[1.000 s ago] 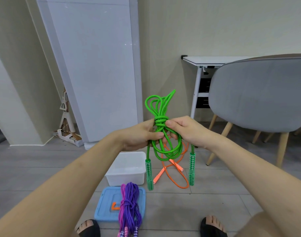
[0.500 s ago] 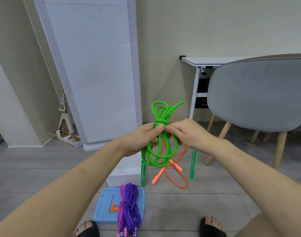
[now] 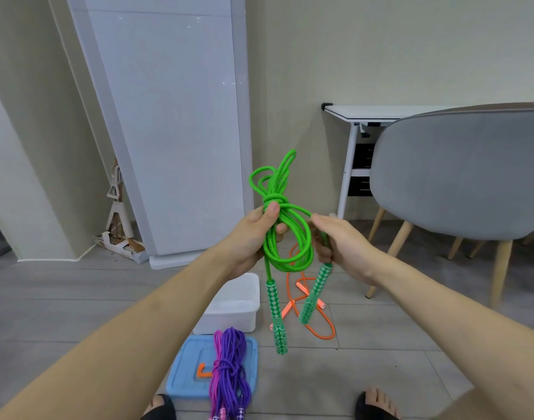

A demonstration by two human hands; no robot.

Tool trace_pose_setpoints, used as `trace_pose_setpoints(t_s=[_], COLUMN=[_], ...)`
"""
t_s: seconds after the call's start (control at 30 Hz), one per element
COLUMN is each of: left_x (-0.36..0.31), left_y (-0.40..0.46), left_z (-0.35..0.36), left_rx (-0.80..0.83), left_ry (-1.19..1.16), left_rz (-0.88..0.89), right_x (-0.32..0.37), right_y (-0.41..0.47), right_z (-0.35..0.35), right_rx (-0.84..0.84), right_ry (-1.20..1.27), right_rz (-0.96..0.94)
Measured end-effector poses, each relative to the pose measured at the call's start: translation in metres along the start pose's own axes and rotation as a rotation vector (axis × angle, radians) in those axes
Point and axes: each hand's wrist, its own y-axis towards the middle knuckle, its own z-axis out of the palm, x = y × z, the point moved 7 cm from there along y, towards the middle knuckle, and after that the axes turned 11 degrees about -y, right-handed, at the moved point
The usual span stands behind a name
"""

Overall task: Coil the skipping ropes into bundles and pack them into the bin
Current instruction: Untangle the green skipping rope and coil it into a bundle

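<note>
I hold a green skipping rope (image 3: pixel 285 237) coiled and knotted into a bundle at chest height. My left hand (image 3: pixel 253 237) grips the coil just under the knot, thumb pressed on it. My right hand (image 3: pixel 341 247) holds the strand above one of the two green patterned handles (image 3: pixel 278 316) that hang down. The white bin (image 3: pixel 232 307) stands on the floor below my left forearm. A purple and pink bundle (image 3: pixel 229 374) lies across the bin's blue lid (image 3: pixel 184 374). An uncoiled orange rope (image 3: pixel 314 310) lies on the floor behind the handles.
A grey chair (image 3: pixel 459 177) on wooden legs stands to the right, with a white desk (image 3: pixel 365 112) behind it. A tall white panel (image 3: pixel 168 116) leans against the wall at the left. My feet in black sandals (image 3: pixel 159 409) are at the bottom edge.
My hands have parted: the right hand left the knot and moved right and down to the strand by a handle. The bundle's top loops now stand more upright.
</note>
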Motion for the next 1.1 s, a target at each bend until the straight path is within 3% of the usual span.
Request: trace_pose_setpoints(t_s=[0.1, 0.33, 0.53, 0.73, 0.97, 1.03, 1.1], left_x=[-0.001, -0.004, -0.004, -0.006, -0.009, -0.008, -0.008], left_y=[0.001, -0.003, 0.000, -0.002, -0.002, -0.003, -0.002], left_z=[-0.007, -0.007, -0.002, 0.001, 0.006, 0.009, 0.010], left_rx=[-0.062, -0.108, -0.101, -0.117, -0.070, -0.047, -0.033], left_ry=[0.089, 0.242, 0.050, -0.157, -0.339, -0.335, -0.333], left_rz=[0.050, 0.072, 0.020, -0.027, -0.058, -0.059, -0.058], right_x=[0.002, 0.006, 0.007, -0.001, -0.042, -0.038, -0.030], right_y=[-0.003, -0.004, -0.006, -0.001, 0.001, 0.006, 0.010], right_z=[0.012, 0.015, 0.008, -0.021, -0.026, -0.027, -0.029], right_rx=[0.123, 0.165, 0.267, 0.018, 0.047, -0.027, -0.157], right_ry=[-0.025, -0.119, -0.098, -0.400, -0.992, -1.068, -0.968], right_rz=[0.088, 0.054, -0.005, -0.144, -0.103, -0.104, -0.089])
